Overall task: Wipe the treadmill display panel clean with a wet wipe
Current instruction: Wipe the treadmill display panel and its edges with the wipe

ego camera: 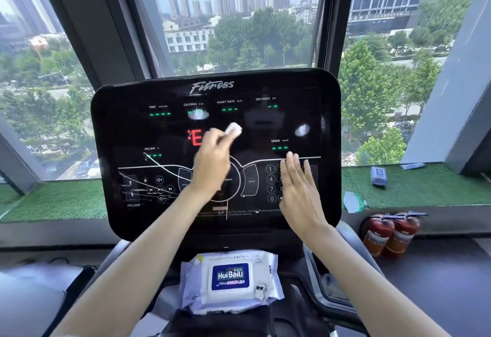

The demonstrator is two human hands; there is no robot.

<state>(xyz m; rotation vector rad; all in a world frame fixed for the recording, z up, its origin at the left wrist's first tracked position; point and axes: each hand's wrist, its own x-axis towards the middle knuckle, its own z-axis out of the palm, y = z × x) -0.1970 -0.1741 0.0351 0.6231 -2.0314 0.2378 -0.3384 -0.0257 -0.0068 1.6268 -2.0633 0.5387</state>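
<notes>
The black glossy treadmill display panel [132, 129] fills the middle of the view, lit with green dashes and a red "E". My left hand [212, 161] is raised over the panel's centre and pinches a small folded white wet wipe [233, 129] against the glass. My right hand [297, 185] lies flat with straight fingers on the number keypad at the panel's right side. White smears [198, 114] show near the calories readout and at the right.
A pack of wet wipes [229, 281] with a blue label rests on the console tray below the panel. Two red fire extinguishers [389, 233] stand at the right by the green-turfed window sill [425, 188], which holds a small blue pack [378, 176].
</notes>
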